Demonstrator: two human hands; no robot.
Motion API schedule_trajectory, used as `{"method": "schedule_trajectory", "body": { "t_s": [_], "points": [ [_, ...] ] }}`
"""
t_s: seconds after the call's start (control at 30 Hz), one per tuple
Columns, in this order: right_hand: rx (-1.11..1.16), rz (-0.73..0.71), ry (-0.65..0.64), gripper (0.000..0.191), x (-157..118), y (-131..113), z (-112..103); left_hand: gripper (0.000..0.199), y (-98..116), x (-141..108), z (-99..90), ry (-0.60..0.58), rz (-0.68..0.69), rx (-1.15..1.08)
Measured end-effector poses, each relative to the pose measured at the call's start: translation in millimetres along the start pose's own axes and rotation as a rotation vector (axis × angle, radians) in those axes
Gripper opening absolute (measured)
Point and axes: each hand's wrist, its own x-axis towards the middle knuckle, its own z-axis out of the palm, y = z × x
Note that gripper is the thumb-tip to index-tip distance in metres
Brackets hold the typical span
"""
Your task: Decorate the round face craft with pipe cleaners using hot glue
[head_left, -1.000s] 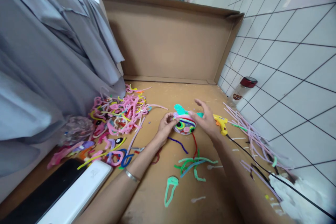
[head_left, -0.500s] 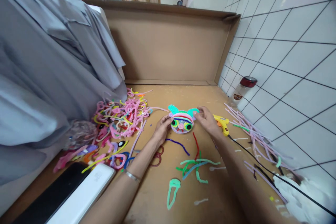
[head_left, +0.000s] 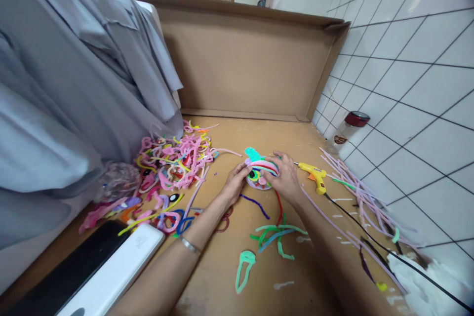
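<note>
A small round animal-face craft made of pipe cleaners (head_left: 262,166) is held between both hands, over the middle of the table. It shows a teal ear at the upper left, striped bands across the top and a green-and-black eye. My left hand (head_left: 237,180) pinches its left edge. Across its right side lies my right hand (head_left: 286,177), fingers curled over the top and hiding the other ear and eye. Just below are a dark blue pipe cleaner (head_left: 255,202), a red one (head_left: 279,207) and several green ones (head_left: 272,232).
A yellow glue gun (head_left: 314,176) with a black cord lies to the right, by lilac pipe cleaners (head_left: 355,182). A jar (head_left: 346,131) stands at the tiled wall. Tangled pink pipe cleaners (head_left: 185,158) and a white device (head_left: 122,266) are at left. Cardboard (head_left: 248,64) closes the back.
My right hand has moved from the craft's right ear onto its right side, covering that ear and eye. The left hand keeps its pinch. The view has shifted slightly.
</note>
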Motion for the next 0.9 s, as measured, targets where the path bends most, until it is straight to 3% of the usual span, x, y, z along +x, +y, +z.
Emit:
{"method": "schedule_trajectory", "body": {
  "t_s": [0.37,0.63,0.7,0.8,0.87,0.9],
  "points": [
    [0.011,0.02,0.049,0.031,1,2,3,0.056,6,-1,-6.5,0.007,-0.078,0.209],
    [0.019,-0.005,0.064,0.033,1,-1,5,0.059,11,-4,-3.9,0.028,-0.111,0.231],
    [0.078,-0.02,0.099,0.039,5,1,-1,0.056,11,-3,-5.4,0.051,-0.11,0.259],
    [0.149,0.009,0.258,0.044,15,12,-18,0.054,12,-2,-8.4,0.075,-0.112,0.298],
    [0.152,0.119,0.317,0.04,20,22,-33,0.053,12,-2,-10.0,0.073,-0.115,0.297],
    [0.147,0.186,0.276,0.037,22,27,-40,0.052,13,-2,-10.6,0.068,-0.115,0.289]
  ]
}}
